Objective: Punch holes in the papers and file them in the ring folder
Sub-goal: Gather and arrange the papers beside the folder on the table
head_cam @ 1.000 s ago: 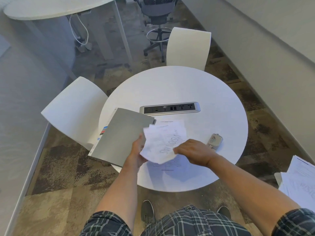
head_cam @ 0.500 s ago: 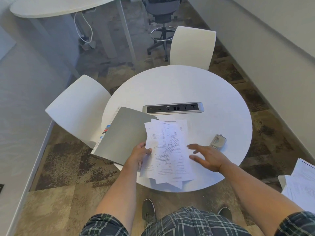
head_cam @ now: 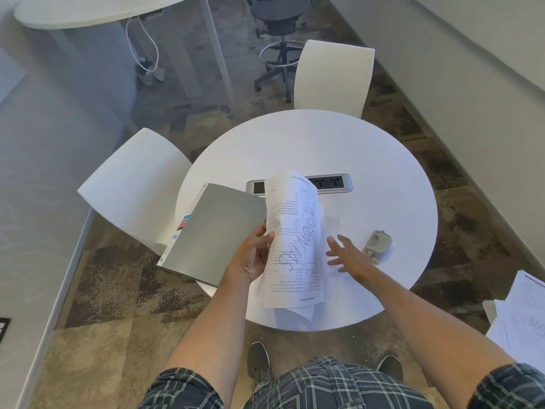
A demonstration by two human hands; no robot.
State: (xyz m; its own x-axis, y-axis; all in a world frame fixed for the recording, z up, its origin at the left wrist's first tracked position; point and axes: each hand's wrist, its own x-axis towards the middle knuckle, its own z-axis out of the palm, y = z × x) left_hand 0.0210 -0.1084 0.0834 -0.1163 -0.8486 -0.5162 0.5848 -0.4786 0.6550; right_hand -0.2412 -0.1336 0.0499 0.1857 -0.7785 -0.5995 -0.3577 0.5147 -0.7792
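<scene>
My left hand [head_cam: 253,255] grips the left edge of a stack of printed papers [head_cam: 295,243], lifted and tilted up on its side above the round white table [head_cam: 383,178]. To the right of the stack, my right hand [head_cam: 349,253] hovers with fingers spread, holding nothing. A closed grey ring folder [head_cam: 215,231] lies at the table's left edge, partly overhanging it. A small grey hole punch [head_cam: 379,245] sits on the table just right of my right hand.
A power socket strip [head_cam: 333,183] is set into the table's middle, partly hidden by the papers. Two white chairs [head_cam: 132,187] [head_cam: 333,75] stand at the left and far sides. More loose papers [head_cam: 522,314] lie at the right edge.
The papers lay spread flat on the table under my left hand half a second ago; my left hand has since raised them onto their edge. My right hand stays open beside them.
</scene>
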